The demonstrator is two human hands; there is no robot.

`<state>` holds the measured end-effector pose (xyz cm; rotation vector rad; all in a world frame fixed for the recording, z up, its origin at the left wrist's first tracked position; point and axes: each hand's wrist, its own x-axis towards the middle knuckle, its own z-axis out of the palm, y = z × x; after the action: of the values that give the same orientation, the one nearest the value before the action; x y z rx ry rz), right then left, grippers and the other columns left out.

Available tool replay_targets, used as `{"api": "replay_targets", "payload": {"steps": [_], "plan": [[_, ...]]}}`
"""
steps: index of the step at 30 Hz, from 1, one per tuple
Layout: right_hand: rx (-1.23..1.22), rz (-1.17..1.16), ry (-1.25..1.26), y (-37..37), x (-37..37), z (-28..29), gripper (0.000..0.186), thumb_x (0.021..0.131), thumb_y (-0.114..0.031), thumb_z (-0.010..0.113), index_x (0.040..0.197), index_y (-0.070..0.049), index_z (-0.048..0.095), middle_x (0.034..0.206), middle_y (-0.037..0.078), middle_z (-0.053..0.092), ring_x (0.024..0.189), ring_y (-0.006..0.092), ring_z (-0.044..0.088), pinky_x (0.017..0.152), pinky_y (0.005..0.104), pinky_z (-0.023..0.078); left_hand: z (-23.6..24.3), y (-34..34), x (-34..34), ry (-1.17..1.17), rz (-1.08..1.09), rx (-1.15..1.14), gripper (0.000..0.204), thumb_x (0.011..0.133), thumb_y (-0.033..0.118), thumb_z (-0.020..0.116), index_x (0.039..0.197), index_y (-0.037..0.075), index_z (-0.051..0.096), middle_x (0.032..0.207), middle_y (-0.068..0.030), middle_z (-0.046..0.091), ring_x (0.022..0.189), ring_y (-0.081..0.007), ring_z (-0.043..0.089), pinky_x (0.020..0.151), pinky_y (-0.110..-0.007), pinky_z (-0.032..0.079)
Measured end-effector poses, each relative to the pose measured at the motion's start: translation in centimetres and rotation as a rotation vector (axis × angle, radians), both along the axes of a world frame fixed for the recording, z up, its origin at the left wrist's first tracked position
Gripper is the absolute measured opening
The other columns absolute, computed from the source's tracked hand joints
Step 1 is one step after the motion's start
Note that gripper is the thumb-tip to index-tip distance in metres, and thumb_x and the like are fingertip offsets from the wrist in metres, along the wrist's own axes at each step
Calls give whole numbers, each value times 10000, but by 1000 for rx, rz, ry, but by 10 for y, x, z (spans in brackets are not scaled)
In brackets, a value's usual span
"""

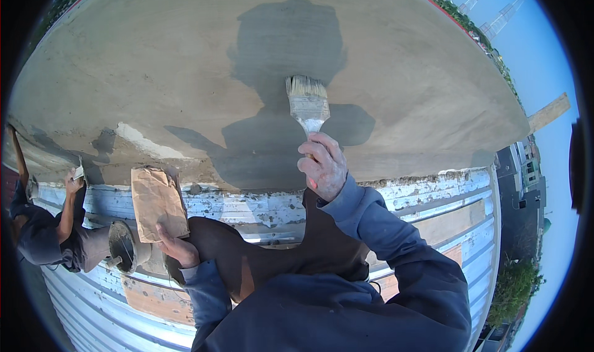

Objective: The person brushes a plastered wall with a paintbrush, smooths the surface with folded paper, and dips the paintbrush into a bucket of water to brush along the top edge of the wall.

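Observation:
My right hand (325,166) is closed round the handle of a wide, flat paintbrush (309,104). The brush points away from me, its pale bristles caked with grey, over the smooth grey plastered wall (421,80). Whether the bristle tips touch the plaster I cannot tell. On the left, my left hand (177,248) grips the lower edge of a creased piece of brown paper (156,203), which looks like a folded paper bag. My thumb lies on its front, while the other fingers are hidden behind it. My shadow falls across the plaster behind the brush.
Corrugated metal roofing (433,206), spattered with mortar, runs along the wall's foot. Boards (158,299) lie on it. A mortar-stained bucket (128,248) stands left of my left hand. Beyond it, a co-worker (43,237) holds a trowel (79,169). The roof edge (495,228) drops off at right.

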<state>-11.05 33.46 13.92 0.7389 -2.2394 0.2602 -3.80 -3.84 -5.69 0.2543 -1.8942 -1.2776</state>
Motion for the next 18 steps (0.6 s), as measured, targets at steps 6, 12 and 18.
{"api": "replay_targets", "payload": {"steps": [6, 12, 18], "plan": [[130, -2, -110, 10, -4, -38, 197, 542, -80, 625, 722, -130, 566, 973, 30, 515, 1106, 245, 454, 867, 347, 470, 16, 22, -4, -56, -9, -41, 465, 877, 115, 315, 1292, -87, 371, 1292, -271, 382, 1228, -346, 403, 1055, -412, 300], [4, 59, -277, 3, 25, -116, 194, 535, -90, 623, 718, -125, 573, 978, 35, 515, 1106, 250, 460, 868, 327, 472, -7, 5, -4, 12, -14, -184, 491, 902, 213, 338, 1286, -91, 380, 1290, -268, 394, 1211, -345, 422, 1035, -411, 325], [-12, 39, 313, 27, -4, 90, 306, 447, -5, 620, 726, -110, 552, 985, 38, 519, 1110, 272, 453, 739, 332, 513, 0, 0, -3, -25, 15, -44, 534, 917, 295, 335, 1292, -82, 382, 1273, -274, 426, 1191, -348, 439, 1013, -414, 340]]}}
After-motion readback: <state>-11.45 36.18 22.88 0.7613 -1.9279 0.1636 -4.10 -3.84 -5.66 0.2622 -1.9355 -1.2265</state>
